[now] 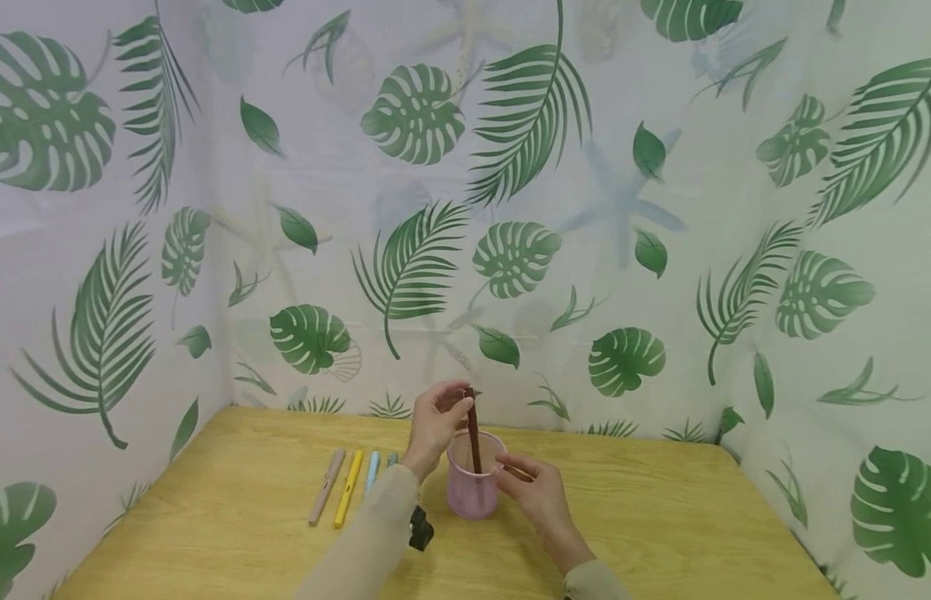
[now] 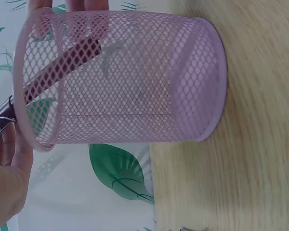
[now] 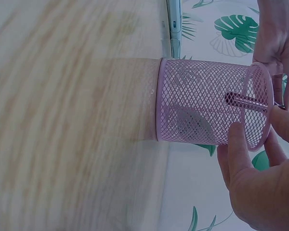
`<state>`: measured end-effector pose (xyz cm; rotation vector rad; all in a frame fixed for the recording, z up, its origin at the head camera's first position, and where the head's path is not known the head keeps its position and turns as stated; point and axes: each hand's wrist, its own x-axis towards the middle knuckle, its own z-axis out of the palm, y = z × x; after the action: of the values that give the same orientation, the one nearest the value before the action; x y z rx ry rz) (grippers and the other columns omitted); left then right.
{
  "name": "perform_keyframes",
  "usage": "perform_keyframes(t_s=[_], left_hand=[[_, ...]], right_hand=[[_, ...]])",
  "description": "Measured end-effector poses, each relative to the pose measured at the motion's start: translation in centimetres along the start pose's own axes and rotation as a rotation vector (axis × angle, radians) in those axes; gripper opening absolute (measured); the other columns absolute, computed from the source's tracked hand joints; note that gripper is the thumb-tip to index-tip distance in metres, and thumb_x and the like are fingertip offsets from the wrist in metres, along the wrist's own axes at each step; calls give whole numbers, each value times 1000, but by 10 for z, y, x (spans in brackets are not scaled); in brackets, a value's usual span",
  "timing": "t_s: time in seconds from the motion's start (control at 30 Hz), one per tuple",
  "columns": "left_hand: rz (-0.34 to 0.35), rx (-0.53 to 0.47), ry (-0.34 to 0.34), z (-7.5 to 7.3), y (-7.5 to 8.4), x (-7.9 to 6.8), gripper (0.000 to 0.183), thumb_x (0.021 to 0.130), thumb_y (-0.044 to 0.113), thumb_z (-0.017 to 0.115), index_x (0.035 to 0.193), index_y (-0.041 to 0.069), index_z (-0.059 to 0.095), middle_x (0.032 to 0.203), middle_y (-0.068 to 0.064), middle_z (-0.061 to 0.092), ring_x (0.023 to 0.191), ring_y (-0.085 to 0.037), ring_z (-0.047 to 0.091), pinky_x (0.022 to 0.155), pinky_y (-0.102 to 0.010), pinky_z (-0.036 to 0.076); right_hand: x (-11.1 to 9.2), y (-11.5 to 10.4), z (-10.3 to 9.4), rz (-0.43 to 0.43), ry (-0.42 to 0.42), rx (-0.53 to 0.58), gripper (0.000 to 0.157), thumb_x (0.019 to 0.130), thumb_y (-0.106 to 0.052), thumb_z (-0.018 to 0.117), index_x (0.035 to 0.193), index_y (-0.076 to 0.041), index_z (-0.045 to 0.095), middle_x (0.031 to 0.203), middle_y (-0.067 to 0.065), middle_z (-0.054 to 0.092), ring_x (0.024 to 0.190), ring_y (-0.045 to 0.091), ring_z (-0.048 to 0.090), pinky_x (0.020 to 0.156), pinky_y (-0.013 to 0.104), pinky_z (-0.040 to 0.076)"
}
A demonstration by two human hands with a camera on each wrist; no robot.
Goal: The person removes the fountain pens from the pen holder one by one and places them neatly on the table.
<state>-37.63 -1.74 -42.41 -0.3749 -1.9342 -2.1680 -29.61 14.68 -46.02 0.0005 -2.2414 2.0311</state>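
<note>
A pink mesh pen holder [image 1: 473,493] stands upright on the wooden table. My left hand [image 1: 433,427] pinches a dark brownish-red pen [image 1: 474,437] near its top, above the holder's rim. Through the mesh in the left wrist view, the lower part of the pen [image 2: 62,67] shows inside the holder, slanted, its end well above the base. Its metal clip [image 2: 4,118] sits outside the rim, by the left fingers. My right hand [image 1: 538,497] holds the holder at its upper side; in the right wrist view its fingers [image 3: 238,144] lie around the rim and wall.
Left of the holder lie a greyish-pink pen [image 1: 327,486], a yellow pen [image 1: 348,488], a light blue pen [image 1: 372,471] and a teal pen [image 1: 392,459], the last two partly hidden by the left forearm. A leaf-patterned curtain [image 1: 510,350] stands behind the table [image 1: 623,517].
</note>
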Motion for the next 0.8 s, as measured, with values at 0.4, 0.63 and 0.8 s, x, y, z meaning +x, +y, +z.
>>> perform_keyframes(t_s=[0.4,0.63,0.8], left_hand=[[9,-94,98,-5,13,0,28,88,4,71,115,1,65,104,-14,68,81,-13,68,67,-31,61],[10,-89,113,-8,22,0,29,88,5,72,115,-1,65,107,-19,68,81,-14,68,69,-35,61],[3,-71,124,-12,27,2,33,87,4,72,118,-3,64,111,-23,68,80,-13,67,71,-37,60]], right_hand=[[-1,1,-1,17,-1,0,32,88,-10,72,116,4,68,135,26,56,118,35,61,91,35,56],[-3,1,-1,6,-10,-5,32,88,-9,71,116,6,67,133,27,56,116,32,62,89,33,57],[-3,0,-1,-13,-5,-8,33,89,-8,71,117,9,66,130,27,59,114,30,63,86,31,58]])
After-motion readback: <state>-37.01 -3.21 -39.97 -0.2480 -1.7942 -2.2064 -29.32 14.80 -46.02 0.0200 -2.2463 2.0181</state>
